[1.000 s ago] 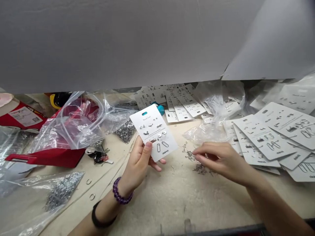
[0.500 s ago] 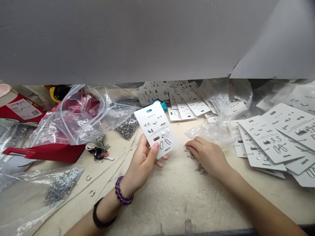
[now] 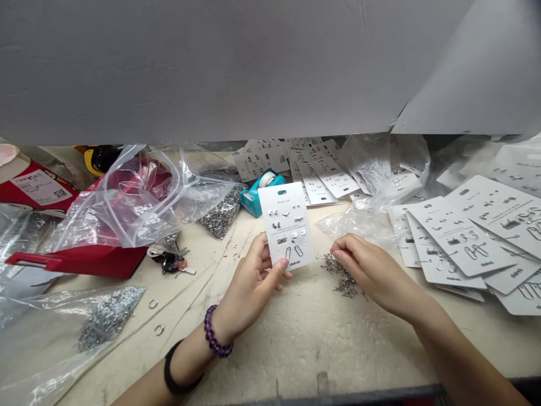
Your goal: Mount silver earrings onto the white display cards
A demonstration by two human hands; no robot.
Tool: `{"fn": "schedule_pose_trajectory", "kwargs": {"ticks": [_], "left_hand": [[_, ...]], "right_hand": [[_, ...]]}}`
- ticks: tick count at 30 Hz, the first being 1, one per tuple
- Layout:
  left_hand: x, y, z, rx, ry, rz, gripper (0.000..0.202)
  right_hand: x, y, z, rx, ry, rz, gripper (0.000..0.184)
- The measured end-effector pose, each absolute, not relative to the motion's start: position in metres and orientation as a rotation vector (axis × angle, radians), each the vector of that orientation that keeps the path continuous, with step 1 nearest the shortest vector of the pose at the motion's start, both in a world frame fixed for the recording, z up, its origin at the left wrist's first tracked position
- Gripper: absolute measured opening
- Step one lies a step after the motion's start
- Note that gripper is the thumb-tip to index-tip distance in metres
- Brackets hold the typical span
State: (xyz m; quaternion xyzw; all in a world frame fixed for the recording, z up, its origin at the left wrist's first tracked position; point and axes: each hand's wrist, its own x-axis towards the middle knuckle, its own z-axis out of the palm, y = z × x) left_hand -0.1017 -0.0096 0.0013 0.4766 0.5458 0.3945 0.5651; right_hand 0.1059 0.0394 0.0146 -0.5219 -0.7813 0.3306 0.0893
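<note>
My left hand [image 3: 257, 276] holds a white card [image 3: 285, 225] at the centre of the frame, its fingers clamped on the lower left corner; the thumb lies across the printed front, just beside two elongated metal loops [image 3: 293, 251], while the other fingers pass behind the card, some of their tips showing below its bottom edge; the card stands nearly upright, slightly tilted, its slotted end uppermost and its rows of small metal pieces facing me.

My right hand [image 3: 367, 268], right of centre and apart from the card, has thumb and forefinger tips together at the upper edge of a loose heap of thin metal pieces [image 3: 344, 282] on the worktop [image 3: 296, 349]; I cannot tell whether a piece is pinched between them.

Just behind the card, a teal tape dispenser [image 3: 252, 197]; at upper centre, a spread of similar cards [image 3: 323, 175], with a crumpled clear bag [image 3: 366, 211] to their right; at the right of the frame, an overlapping stack of cards [image 3: 465, 242]; at the left, a red tray-like object [image 3: 93, 262] partly under clear plastic, with keys [image 3: 171, 262] beside it; at lower left, a clear bag of metal pieces [image 3: 107, 321], and near it two small rings [image 3: 159, 330].
</note>
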Motion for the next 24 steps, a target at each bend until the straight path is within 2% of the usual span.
{"fn": "schedule_pose_trajectory", "kwargs": {"ticks": [5, 13, 24], "left_hand": [[-0.100, -0.011, 0.001, 1.129, 1.271, 0.904, 0.044], [-0.098, -0.013, -0.001, 1.165, 1.270, 0.923, 0.043], [-0.097, -0.013, -0.001, 1.101, 1.251, 0.900, 0.043]], "right_hand": [[0.099, 0.034, 0.014, -1.420, -2.184, 1.184, 0.023], [0.095, 0.035, 0.008, -1.527, -2.283, 0.957, 0.020], [0.092, 0.032, 0.007, -1.366, -2.087, 1.032, 0.018]]}}
